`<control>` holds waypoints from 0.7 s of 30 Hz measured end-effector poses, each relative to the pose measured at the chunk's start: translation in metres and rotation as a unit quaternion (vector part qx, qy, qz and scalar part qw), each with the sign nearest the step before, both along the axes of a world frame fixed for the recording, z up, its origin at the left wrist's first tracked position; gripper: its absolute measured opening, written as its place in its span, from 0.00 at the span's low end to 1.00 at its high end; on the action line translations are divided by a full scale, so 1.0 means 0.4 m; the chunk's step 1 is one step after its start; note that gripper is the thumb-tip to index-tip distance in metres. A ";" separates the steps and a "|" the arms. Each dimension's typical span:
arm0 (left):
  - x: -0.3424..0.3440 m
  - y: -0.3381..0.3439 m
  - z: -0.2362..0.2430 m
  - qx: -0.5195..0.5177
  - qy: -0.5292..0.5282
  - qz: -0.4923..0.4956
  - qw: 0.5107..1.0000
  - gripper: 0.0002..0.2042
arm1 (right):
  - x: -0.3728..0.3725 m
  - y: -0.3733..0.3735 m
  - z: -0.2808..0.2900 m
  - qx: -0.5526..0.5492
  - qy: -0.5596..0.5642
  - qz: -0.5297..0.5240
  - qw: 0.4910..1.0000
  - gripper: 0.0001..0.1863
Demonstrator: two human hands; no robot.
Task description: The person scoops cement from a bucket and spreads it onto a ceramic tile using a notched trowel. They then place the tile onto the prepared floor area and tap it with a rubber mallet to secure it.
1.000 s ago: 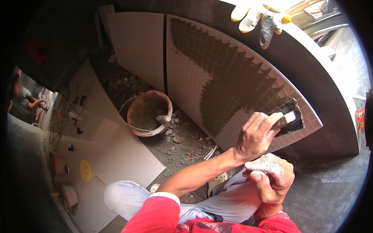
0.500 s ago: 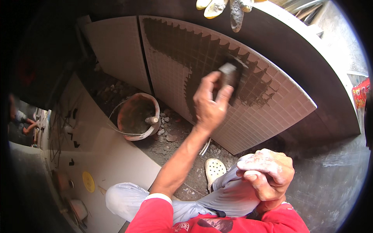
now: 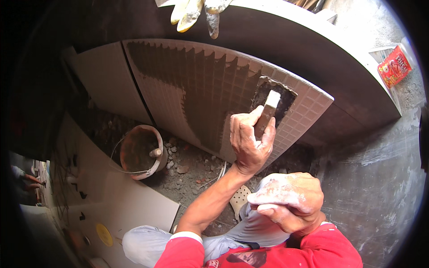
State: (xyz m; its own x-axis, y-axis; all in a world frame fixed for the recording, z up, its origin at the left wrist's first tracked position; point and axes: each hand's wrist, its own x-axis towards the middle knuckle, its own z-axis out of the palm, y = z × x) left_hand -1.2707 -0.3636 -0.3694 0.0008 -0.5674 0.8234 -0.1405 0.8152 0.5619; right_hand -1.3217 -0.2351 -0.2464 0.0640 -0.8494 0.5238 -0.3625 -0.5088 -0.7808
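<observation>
My left hand (image 3: 251,139) grips the handle of a plastering trowel (image 3: 267,114), its fingers and thumb wrapped round the block-like grip. The trowel's dark flat blade lies against the gridded back of a large tile (image 3: 308,109), which leans on its edge. Grey wet mortar (image 3: 203,96) coats the tile's left and middle, with a scalloped upper border; bare grid shows to the right of the blade. My right hand (image 3: 290,198), dusted white, is closed in a fist above my bent knee. Nothing shows between its fingers.
Left of my arm stands a mortar bucket (image 3: 142,154) with a wire handle and a tool grip at its rim. Stone rubble (image 3: 176,161) lies beside it. Gloves (image 3: 192,13) hang over the dark curved panel (image 3: 357,76). A flat pale board (image 3: 134,201) is at lower left; a red packet (image 3: 394,66) sits far right.
The trowel in my left hand has moved right across the tile, and mortar now reaches smoother under the blade. The view has shifted, so surroundings sit further left. My right hand stays closed.
</observation>
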 end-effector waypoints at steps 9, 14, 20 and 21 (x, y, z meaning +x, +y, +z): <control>-0.019 -0.097 -0.034 -0.031 -0.048 0.109 0.992 0.19 | -0.020 -0.004 -0.004 0.004 0.004 0.010 1.000 0.08; 0.119 -0.252 -0.013 0.093 -0.007 0.263 0.960 0.17 | -0.022 -0.003 -0.006 -0.008 0.016 0.011 1.000 0.07; 0.103 -0.106 -0.010 0.091 -0.017 0.143 0.985 0.21 | -0.020 -0.008 -0.008 0.003 0.029 0.018 0.999 0.09; 0.073 -0.075 -0.015 0.055 -0.039 0.110 0.992 0.21 | -0.019 -0.009 -0.009 0.006 0.030 0.018 0.999 0.08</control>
